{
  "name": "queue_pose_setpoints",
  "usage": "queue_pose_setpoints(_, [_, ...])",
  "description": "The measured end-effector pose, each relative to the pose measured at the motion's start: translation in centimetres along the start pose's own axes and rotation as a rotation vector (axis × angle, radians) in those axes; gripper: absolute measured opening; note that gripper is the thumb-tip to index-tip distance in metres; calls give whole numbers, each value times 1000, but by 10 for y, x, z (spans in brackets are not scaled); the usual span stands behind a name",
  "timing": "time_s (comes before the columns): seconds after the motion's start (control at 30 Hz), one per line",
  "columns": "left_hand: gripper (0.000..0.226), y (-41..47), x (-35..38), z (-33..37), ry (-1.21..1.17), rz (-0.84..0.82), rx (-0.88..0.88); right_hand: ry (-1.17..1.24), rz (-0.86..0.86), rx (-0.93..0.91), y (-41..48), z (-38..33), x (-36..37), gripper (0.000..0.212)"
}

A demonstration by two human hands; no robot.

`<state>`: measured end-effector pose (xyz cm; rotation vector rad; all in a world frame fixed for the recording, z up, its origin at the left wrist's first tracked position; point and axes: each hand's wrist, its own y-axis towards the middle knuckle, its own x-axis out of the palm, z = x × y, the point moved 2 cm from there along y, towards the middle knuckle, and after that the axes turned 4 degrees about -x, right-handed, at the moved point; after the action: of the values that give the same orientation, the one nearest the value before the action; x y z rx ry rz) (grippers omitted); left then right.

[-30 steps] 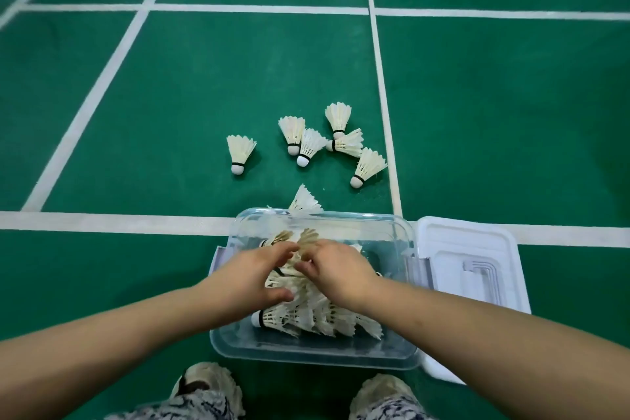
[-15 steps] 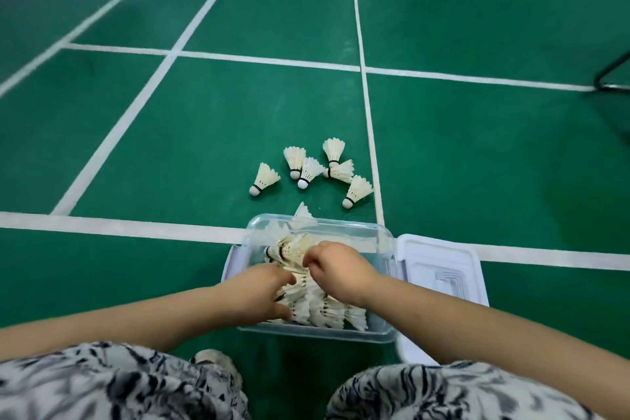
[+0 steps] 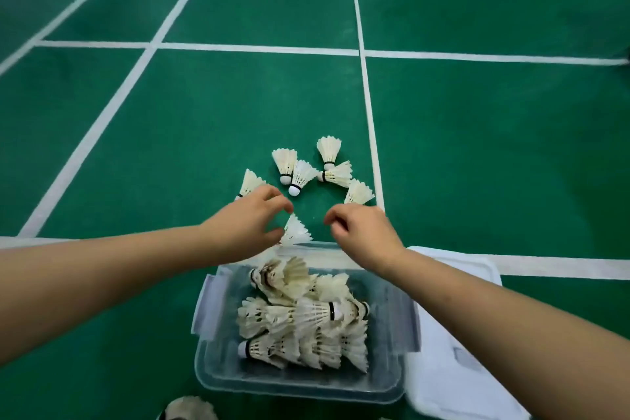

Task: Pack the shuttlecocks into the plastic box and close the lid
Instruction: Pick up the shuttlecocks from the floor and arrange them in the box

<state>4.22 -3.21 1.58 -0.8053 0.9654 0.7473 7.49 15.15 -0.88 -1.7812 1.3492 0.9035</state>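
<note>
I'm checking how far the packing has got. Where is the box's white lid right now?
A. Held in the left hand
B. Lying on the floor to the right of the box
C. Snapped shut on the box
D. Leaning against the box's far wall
B: the white lid lies flat on the floor right of the open plastic box, whose shuttlecocks show uncovered.

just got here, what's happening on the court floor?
A person is gathering shuttlecocks into a clear plastic box on the green court. A pile already lies inside. Both hands are out beyond the box: the left hand is beside a shuttlecock at the far rim, the right hand is curled and holds nothing visible. Six more lie loose on the floor. The white lid sits off, right of the box.
</note>
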Motion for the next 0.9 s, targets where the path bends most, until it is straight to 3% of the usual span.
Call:
queue_pose_setpoints(0.23, [61,89,26,-82,250,-108,-202,-117,-163,44,67,47,17,30])
queue_pose_setpoints(0.47, [100,159,63,-109,245,-140,-318,-53,-216,122,91,76,50,29])
queue_pose_setpoints(0.7, [107,176,79,-135,397,-212,-385,24,-246,142,95,80,70,29])
queue_pose_setpoints(0.9, [97,170,65,-145,537,-109,-437,79,-229,159,103,81,76,27])
